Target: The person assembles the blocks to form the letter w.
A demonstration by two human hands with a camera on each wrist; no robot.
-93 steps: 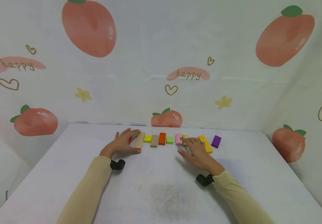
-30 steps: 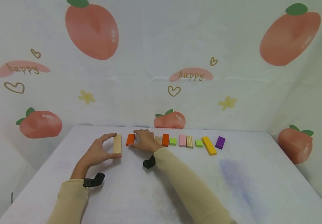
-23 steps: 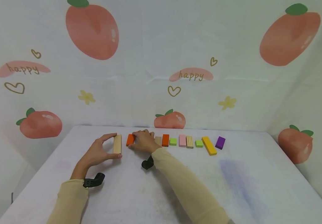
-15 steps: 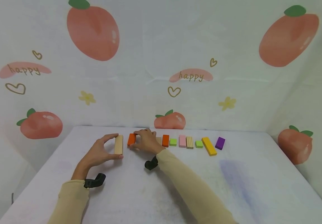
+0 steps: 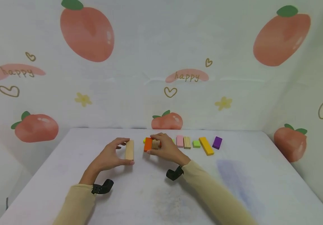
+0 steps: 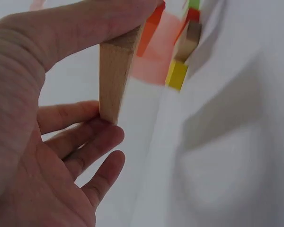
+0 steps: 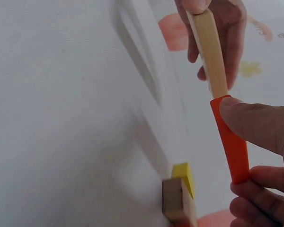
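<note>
Between the thumb and fingertips of my left hand (image 5: pixel 109 157) is a plain wooden block (image 5: pixel 129 150), gripped by its two ends. Its shadow lies apart from it in the left wrist view, so it is off the table. My right hand (image 5: pixel 169 150) pinches an orange-red block (image 5: pixel 148 145) the same way, also raised. The two blocks are apart in the head view, the wooden one on the left. Behind the right hand, a short wooden block (image 5: pixel 155 144) is partly covered. A yellow block (image 6: pixel 176 75) shows better in the left wrist view.
Further right in the row lie a pink block (image 5: pixel 179 141), a striped block (image 5: pixel 187 142), a small green block (image 5: pixel 196 144), a long yellow block (image 5: pixel 206 146) and a purple block (image 5: pixel 217 142). A printed cloth (image 5: pixel 133 103) hangs behind the white table (image 5: pixel 139 200).
The left hand took the wooden block from the row, moved it left, then back right. The right hand went left, took hold of the orange-red block and carried it up and rightward.
</note>
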